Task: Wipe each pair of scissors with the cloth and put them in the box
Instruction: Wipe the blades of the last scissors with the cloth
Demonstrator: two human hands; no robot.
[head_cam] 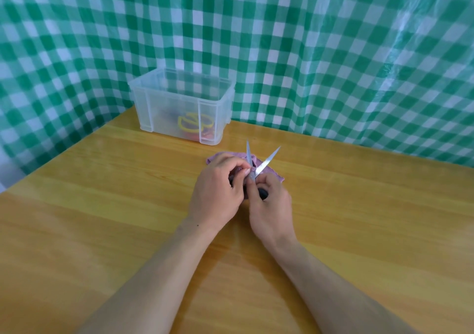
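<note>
— Close to the near edge of the worktop [102, 205], two bare forearms reach in, and at its middle both hands are busy. The left hand [218, 187] pinches a fold of purple cloth [273, 173] against the scissors [265, 165] right by the pivot. The right hand [272, 205] is curled round the black handle.

— And the blades?

— Spread wide in a V, tips aimed at the far edge. That's the worry for me. The left fingertips sit right where the two blades meet, with only thin cloth between skin and steel.

— So one squeeze from the right hand...

— ...and the blades could close on the cloth, or on a finger. A wipe along the cutting edge rather than the flat could also snag or slice the fabric.

— The rest of the cloth?

— Bunched on the worktop under and just beyond the hands, so it may drag along with any pull.

— Farther out?

— A clear box [166, 108] stands at the far edge, left of centre, with a yellow-handled pair [188, 123] and something red [205, 135] already inside. If this pair goes in with its blades apart, a tip could catch the rim or tangle in those handles. I'd want them closed first.
</note>
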